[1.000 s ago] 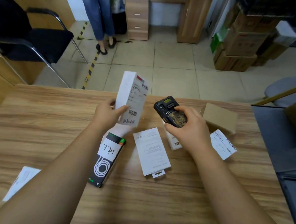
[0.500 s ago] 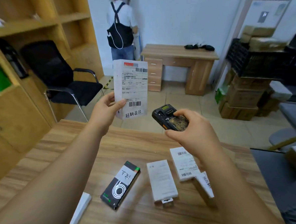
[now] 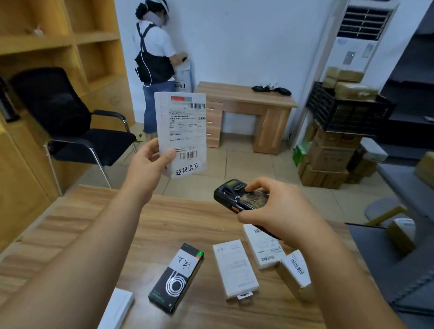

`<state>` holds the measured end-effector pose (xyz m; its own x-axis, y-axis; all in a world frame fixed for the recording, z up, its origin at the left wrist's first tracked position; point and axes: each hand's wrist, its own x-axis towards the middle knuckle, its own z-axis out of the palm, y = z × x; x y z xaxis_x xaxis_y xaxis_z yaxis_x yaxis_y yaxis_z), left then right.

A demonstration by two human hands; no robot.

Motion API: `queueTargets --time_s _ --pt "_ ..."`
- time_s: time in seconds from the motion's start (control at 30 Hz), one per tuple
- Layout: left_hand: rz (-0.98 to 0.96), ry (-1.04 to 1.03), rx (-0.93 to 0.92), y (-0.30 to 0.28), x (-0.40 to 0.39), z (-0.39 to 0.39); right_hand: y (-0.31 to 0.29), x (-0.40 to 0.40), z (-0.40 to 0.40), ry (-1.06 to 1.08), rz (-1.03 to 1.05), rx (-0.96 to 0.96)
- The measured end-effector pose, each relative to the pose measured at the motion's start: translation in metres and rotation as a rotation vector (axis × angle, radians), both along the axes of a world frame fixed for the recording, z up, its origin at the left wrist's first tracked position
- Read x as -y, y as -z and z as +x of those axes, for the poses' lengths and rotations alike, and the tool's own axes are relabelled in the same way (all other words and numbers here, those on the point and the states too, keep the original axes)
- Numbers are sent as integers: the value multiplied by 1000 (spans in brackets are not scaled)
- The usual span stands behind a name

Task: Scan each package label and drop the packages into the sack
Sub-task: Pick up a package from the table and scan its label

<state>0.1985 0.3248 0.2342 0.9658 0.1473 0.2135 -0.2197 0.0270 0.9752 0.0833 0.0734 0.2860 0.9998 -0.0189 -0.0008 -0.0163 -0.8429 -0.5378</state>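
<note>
Two hands work above the wooden surface: left hand pinches a white package labelled "超期退回"; right hand grips a scanner.

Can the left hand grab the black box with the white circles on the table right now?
Probably not yet. The left hand already holds the white labelled package up in the air. The black box with white circles lies uncovered on the wooden table, so once freed, the way looks open.

The left hand is gripping a white labelled package upright, label facing the camera. Just right and below, the right hand is holding a black scanner, with more packages lying beneath it on the table
</note>
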Motion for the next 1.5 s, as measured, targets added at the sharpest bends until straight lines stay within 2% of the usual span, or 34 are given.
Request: queueTargets --time_s 0.2,0.3,0.43,0.53,0.73,0.83,1.03,1.23,1.5 --pt "-78 -79 -40 -12 -1 -9 -4 5 4 -1 73 121" --pt "-140 -184 -144 -18 -2 -12 -2 8 12 4 151 210" --pt "-183 -33 -270 -15 1 -21 11 13 24 -1 270 294" --pt "-129 42 -323 -9 2 -27 23 18 31 -11 319 346" --pt "-36 27 -274 0 3 -36 39 19 33 25 384 414" --pt "-67 65 -262 3 2 -33 38 15 26 64 382 448" --pt "-134 289 -271 10 -4 -19 39 -7 -2 217 303 493" --pt "-94 525 -311 28 -8 -25 53 -44 -56 476 203 513" --pt "-1 958 -376 35 80 -96 56 -27 -201 883 65 540"
